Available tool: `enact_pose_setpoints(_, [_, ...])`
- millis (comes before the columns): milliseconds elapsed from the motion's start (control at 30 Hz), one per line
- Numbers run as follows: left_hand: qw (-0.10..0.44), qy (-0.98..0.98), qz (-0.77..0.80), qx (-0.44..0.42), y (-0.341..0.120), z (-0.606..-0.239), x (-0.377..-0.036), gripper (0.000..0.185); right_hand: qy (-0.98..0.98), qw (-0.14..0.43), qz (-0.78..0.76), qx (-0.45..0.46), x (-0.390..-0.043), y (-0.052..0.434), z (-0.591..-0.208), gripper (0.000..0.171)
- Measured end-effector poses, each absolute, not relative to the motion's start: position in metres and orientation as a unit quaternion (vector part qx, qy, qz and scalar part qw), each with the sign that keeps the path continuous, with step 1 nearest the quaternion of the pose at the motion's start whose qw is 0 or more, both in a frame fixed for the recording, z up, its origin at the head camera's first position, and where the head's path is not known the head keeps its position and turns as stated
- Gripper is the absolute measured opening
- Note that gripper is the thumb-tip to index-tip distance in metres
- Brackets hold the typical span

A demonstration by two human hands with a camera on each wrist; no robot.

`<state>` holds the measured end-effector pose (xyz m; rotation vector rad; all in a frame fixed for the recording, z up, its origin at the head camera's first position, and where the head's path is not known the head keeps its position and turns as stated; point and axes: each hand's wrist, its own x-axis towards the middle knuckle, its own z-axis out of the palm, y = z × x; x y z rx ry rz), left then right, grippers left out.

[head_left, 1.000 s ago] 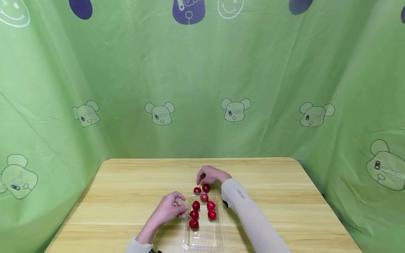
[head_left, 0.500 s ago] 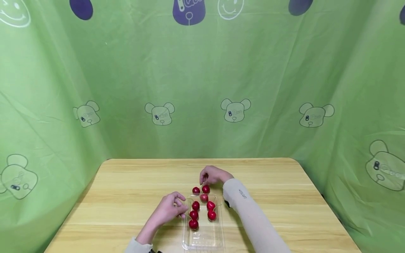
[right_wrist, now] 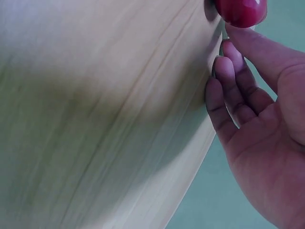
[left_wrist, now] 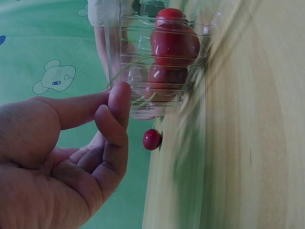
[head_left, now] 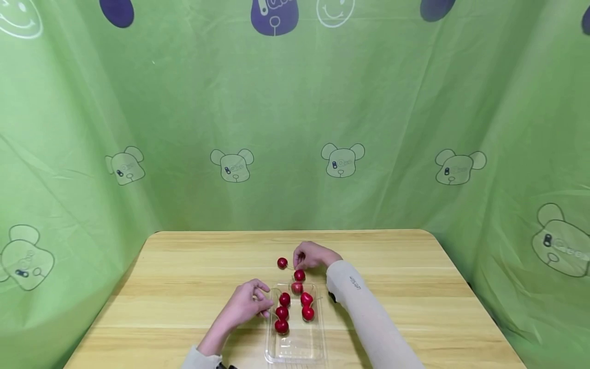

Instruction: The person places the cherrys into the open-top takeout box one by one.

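Observation:
Several red cherries (head_left: 282,313) with green stems lie in a clear plastic box (head_left: 297,351), in two rows with one more at its far end. At the box's left edge my left hand (head_left: 249,302) pinches the rim between thumb and fingers; in the left wrist view its fingertips (left_wrist: 119,93) overlap the box's corner. Beyond the box, my right hand (head_left: 313,255) pinches the stem of a cherry (head_left: 282,263) on the table to its left. Another cherry (head_left: 299,275) lies just below this hand. In the right wrist view a cherry (right_wrist: 243,10) is beside the thumb tip.
The light wooden table (head_left: 392,277) has rounded far corners. A green curtain (head_left: 286,200) with printed bear heads surrounds it at the back and both sides.
The cherry at my right fingertips has swung away from the box, to the far left. My right hand has shifted slightly right. The left hand and box stay in place.

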<state>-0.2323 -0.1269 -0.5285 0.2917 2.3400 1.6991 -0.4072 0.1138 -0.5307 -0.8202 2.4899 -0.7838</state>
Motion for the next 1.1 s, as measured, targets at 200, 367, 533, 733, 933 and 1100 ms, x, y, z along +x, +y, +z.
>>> enact_pose_setpoints(200, [0.115,0.806,0.572,0.1,-0.126,-0.529,-0.233,0.04,0.891,0.2,-0.291,-0.284,-0.406,0.116,-0.531,0.01])
enact_pose_setpoints(367, [0.115,0.808,0.569,0.1,-0.127,-0.529,-0.233,0.04,0.892,0.199,-0.292,-0.282,-0.406,0.118,-0.532,0.011])
enact_pose_setpoints(533, [0.114,0.81,0.566,0.1,-0.127,-0.529,-0.233,0.04,0.887,0.202,-0.3,-0.287,-0.406,0.12,-0.531,0.01])
enact_pose_setpoints(733, [0.112,0.813,0.563,0.102,-0.127,-0.529,-0.233,0.04,0.884,0.202,-0.312,-0.282,-0.407,0.123,-0.533,0.007])
enact_pose_setpoints(933, [0.111,0.815,0.56,0.102,-0.127,-0.528,-0.233,0.039,0.879,0.208,-0.335,-0.268,-0.406,0.127,-0.53,0.005])
enact_pose_setpoints(1100, [0.111,0.815,0.559,0.103,-0.126,-0.529,-0.233,0.039,0.877,0.211,-0.346,-0.258,-0.404,0.129,-0.527,0.005])
